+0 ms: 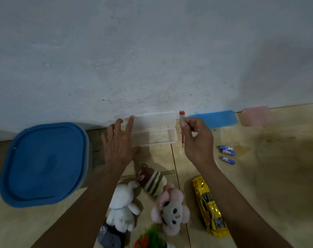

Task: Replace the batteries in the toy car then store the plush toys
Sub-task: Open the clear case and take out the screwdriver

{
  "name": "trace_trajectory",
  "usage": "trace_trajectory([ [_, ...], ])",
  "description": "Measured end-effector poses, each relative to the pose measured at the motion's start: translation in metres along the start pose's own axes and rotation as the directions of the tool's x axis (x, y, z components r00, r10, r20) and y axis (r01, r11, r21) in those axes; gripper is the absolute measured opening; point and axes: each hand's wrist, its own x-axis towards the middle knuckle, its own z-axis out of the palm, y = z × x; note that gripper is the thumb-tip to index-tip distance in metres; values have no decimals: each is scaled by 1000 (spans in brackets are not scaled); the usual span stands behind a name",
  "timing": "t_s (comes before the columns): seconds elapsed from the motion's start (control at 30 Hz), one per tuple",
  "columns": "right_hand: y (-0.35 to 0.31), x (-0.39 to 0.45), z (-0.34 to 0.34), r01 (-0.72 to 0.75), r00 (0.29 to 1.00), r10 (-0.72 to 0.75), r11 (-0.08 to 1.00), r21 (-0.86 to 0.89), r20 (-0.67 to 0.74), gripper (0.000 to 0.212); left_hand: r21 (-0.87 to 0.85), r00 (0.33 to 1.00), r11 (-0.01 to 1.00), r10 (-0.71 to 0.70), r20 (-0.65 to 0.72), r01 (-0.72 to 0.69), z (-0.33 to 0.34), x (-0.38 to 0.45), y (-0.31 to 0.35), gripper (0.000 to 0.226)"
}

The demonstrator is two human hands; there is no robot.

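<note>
Clear case (pixel 153 136): lid up, by wall
left hand (pixel 119 140): fingers spread, touching case end (no grip)
right hand (pixel 196 135): pinching screwdriver (pixel 181 122) upright
batteries (pixel 227 154): three, floor right

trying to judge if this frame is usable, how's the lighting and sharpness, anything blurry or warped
Head view: dim, bluish light, soft overall; a broad shadow darkens the wall at upper right. Wide-angle warp bows the blue bin lid and the floor line. The batteries and the screwdriver held in the right hand are slightly blurred; the clear case is low in contrast.
</note>
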Motion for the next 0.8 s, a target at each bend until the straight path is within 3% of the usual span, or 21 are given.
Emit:
trace_trajectory([
  [0.17, 13, -14, -58, -229, 967, 245, 955, 190, -66, 14, -33, 999, 999, -35, -26, 35, -17, -19, 17, 114],
  [0.23, 20, -21, -82, -292, 949, 310, 931, 218, -56, 24, -95, 997, 994, -58, -57, 53, -25, -32, 32, 108],
  [0.33, 33, -32, -118, -371, 913, 404, 878, 301, -54, 22, -191, 991, 981, -57, -121, 33, -32, -60, 66, 95],
  [0.57, 61, -63, -185, -411, 900, 436, 862, 297, -20, 8, -360, 986, 930, 16, -166, -76, -8, -162, 174, 70],
  [0.67, 74, -77, -208, -445, 885, 465, 848, 287, -3, 15, -377, 1000, 926, 25, -3, -24, 15, -203, 218, 70],
  [0.8, 94, -90, -240, -462, 882, 471, 852, 247, 25, 20, -167, 978, 984, -23, 209, 59, 50, -228, 261, 79],
])
